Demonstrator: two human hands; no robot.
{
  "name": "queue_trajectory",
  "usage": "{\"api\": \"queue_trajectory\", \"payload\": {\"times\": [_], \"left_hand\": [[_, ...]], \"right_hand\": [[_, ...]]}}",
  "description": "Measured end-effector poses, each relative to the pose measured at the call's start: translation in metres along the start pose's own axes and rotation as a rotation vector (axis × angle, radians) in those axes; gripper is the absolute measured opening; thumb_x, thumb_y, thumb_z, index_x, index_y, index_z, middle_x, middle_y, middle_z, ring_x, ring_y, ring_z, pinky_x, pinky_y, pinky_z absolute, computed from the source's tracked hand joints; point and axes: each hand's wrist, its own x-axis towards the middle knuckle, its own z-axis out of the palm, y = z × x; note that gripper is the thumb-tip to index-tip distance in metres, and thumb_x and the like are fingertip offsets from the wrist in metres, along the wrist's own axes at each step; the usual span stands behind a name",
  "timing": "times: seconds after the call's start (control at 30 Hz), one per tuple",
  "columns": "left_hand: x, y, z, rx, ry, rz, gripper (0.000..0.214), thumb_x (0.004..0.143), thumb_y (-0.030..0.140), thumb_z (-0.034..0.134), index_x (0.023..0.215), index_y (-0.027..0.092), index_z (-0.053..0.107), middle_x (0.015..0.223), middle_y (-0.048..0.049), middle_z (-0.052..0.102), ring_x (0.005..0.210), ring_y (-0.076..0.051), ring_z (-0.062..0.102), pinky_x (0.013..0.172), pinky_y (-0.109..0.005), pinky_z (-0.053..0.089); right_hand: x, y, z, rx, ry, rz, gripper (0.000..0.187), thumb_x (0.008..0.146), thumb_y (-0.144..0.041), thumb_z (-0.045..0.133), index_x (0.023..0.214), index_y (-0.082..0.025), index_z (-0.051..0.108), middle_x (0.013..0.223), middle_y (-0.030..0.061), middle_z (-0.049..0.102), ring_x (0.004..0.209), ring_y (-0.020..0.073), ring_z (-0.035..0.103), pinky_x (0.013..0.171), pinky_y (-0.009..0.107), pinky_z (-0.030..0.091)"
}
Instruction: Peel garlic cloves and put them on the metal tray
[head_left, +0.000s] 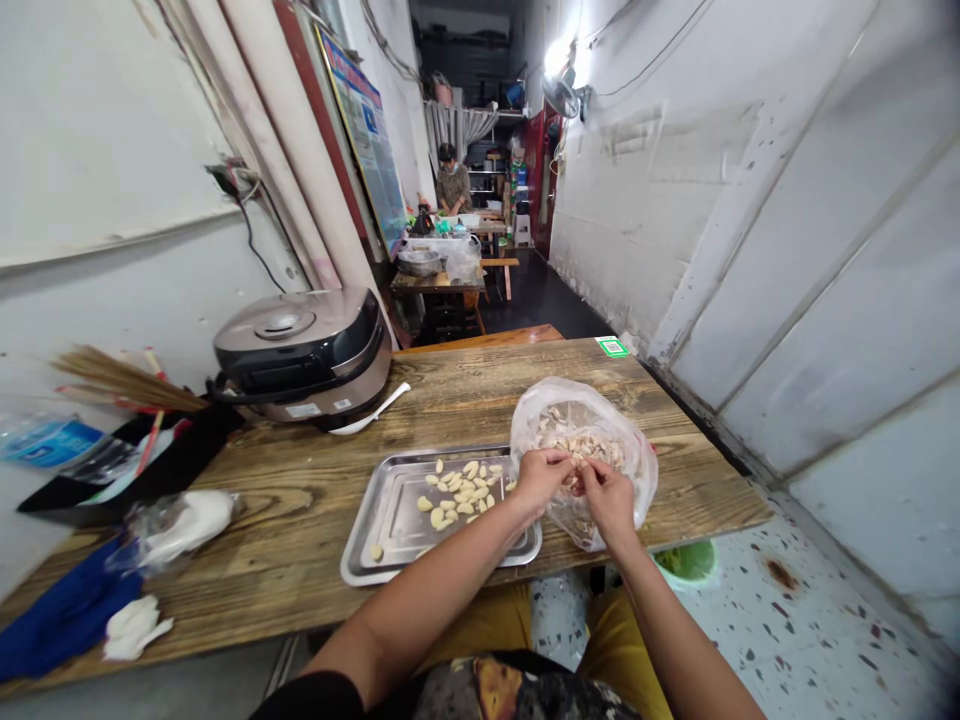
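Observation:
My left hand (pixel 545 478) and my right hand (pixel 609 502) meet over an open clear plastic bag (pixel 529 415). Their fingertips pinch a small garlic clove (pixel 577 461), mostly covered by the fingers. Inside the bag lie unpeeled garlic and papery skins (pixel 559 432). Left of the bag, a shallow metal tray (pixel 361 548) carries several peeled garlic cloves (pixel 465 492), most of them grouped in its right half. My left forearm crosses above the tray's lower right part and hides some of it.
On the wooden table (pixel 285 540) a rice cooker (pixel 304 350) stands at the back left, with a white spoon (pixel 375 412) beside it. A blue cloth (pixel 71 610) and crumpled tissue (pixel 135 628) lie at left. A green basin (pixel 688 562) sits on the floor. Another person (pixel 452 182) works far back.

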Motion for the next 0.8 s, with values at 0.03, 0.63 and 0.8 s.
{"api": "queue_trajectory", "payload": {"times": [0.03, 0.63, 0.8], "left_hand": [[-0.002, 0.002, 0.001, -0.012, -0.023, -0.004, 0.018, 0.060, 0.022, 0.068, 0.074, 0.010, 0.068, 0.057, -0.0002, 0.063, 0.047, -0.008, 0.052, 0.049, -0.019, 0.043], [0.019, 0.003, -0.005, 0.548, -0.022, 0.250, 0.014, 0.068, 0.019, 0.052, 0.072, 0.012, 0.063, 0.066, -0.0037, 0.064, 0.059, -0.012, 0.057, 0.054, -0.020, 0.041], [0.024, 0.008, 0.001, 0.664, 0.001, 0.190, 0.012, 0.060, 0.021, 0.057, 0.067, 0.012, 0.062, 0.059, 0.0005, 0.060, 0.053, -0.010, 0.053, 0.049, -0.019, 0.037]], "right_hand": [[-0.001, -0.002, -0.001, -0.057, 0.030, -0.050, 0.038, 0.078, -0.041, 0.046, 0.092, -0.012, 0.067, 0.074, 0.0091, 0.069, 0.061, 0.0192, 0.062, 0.058, 0.029, 0.050], [0.013, 0.004, 0.007, 0.436, -0.066, 0.257, 0.027, 0.064, -0.032, 0.060, 0.079, -0.011, 0.067, 0.056, 0.0004, 0.063, 0.045, 0.0132, 0.056, 0.050, 0.027, 0.050], [0.015, 0.000, 0.005, 0.530, -0.033, 0.338, 0.023, 0.058, -0.027, 0.065, 0.076, -0.013, 0.067, 0.054, -0.0024, 0.062, 0.042, 0.0101, 0.053, 0.047, 0.024, 0.048]]}}
